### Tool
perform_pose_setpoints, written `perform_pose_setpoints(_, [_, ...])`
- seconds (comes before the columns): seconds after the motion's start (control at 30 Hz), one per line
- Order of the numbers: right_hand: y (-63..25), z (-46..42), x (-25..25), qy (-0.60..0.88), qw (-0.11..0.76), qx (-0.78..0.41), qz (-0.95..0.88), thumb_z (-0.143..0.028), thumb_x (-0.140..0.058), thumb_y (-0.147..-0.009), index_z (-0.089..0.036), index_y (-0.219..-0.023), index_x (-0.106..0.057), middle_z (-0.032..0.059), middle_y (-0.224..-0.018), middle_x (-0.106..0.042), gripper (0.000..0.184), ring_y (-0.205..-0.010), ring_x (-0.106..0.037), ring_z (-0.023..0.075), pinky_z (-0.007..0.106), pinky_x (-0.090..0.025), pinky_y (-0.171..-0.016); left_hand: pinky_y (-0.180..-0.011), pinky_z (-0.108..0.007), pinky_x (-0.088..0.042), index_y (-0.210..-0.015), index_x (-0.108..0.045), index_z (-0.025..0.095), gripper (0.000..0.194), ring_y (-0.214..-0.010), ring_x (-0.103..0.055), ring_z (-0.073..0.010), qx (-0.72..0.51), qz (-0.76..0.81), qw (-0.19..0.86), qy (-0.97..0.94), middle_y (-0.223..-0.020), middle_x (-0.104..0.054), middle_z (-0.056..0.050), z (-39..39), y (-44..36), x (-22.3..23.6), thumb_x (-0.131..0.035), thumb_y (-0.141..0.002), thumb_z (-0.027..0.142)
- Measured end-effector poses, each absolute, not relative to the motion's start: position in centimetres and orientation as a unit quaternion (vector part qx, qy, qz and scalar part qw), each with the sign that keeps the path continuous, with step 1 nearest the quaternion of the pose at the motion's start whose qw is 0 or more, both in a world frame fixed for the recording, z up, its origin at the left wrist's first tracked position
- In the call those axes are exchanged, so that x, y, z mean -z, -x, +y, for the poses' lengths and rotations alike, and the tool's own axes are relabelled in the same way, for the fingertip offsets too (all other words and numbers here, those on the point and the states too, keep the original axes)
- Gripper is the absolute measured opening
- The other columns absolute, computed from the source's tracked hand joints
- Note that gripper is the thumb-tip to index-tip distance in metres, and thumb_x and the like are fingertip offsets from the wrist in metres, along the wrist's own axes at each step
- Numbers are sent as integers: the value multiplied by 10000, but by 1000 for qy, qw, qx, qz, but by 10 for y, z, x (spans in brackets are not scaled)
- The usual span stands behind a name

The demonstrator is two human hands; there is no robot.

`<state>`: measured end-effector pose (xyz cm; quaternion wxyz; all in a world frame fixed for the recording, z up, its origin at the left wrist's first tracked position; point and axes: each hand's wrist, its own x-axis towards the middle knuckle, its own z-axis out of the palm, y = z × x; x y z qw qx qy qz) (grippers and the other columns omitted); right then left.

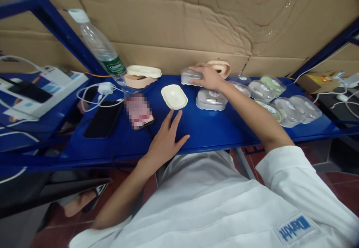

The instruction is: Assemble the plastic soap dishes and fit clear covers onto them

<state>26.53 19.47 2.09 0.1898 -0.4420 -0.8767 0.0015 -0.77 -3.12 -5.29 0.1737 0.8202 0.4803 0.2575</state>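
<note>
My right hand (209, 76) is closed around a small oval box (187, 76) with a translucent grey lid, near the back of the blue table. Just in front of it sits a similar grey-lidded box (211, 99) with a round label. My left hand (167, 137) rests low over the table, fingers spread and holding nothing. Its fingertips reach the near edge of a shallow cream tray (174, 96), though contact is hard to make out. Behind my right hand, a peach oval part (223, 68) with a dark opening is partly covered.
Several grey and green lidded boxes (288, 111) stand at the right. To the left are stacked cream and peach parts (141, 76), a water bottle (102, 48), a phone with a blurred screen (138, 110), a dark phone (103, 120) and a white charger (106, 88). Cardboard (157, 20) lines the back.
</note>
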Motion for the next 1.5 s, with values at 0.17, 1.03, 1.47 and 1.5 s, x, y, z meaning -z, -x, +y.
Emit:
perform_pose_setpoints(0.17, [-273, 216, 1, 414, 139, -41, -899, -542, -724, -1008, -199, -1613, -562, 185, -1655, -555, 714, -1531, -523, 362, 630, -411, -1267, -1309, -606, -404, -1738, -327, 229, 742, -1667, -338, -407, -223, 477, 154, -836, -1834, -233, -202, -30, 7, 53, -589, -1097, 496])
perform_pose_setpoints(1.03, [-340, 163, -49, 676, 130, 54, -724, -528, -740, -1010, 61, -1329, -626, 348, -1487, -589, 679, -1453, -537, 424, 546, -371, -1152, -1070, -512, -489, -1613, -532, 167, 566, -1261, -695, -357, -169, 475, 16, -864, -1345, -775, -171, -12, -15, 19, -623, -1081, 337])
perform_pose_setpoints(1.47, [-310, 45, -59, 506, 335, 47, -793, -520, -859, -942, -254, -1127, -607, 104, -1167, -713, 410, -1044, -650, 289, 501, -512, -1014, -918, -356, -659, -1112, -654, 217, 204, -1013, -783, -198, -512, 418, 249, -708, -1178, -790, -67, -24, -5, 16, -677, -1074, 416])
perform_pose_setpoints(1.5, [-304, 26, -51, 484, 350, 40, -801, -562, -819, -962, -269, -1116, -608, 89, -1140, -711, 393, -1043, -656, 303, 518, -514, -1008, -858, -325, -673, -1101, -627, 220, 259, -948, -778, -174, -540, 411, 303, -669, -1116, -777, -48, -24, -4, 16, -683, -1066, 470])
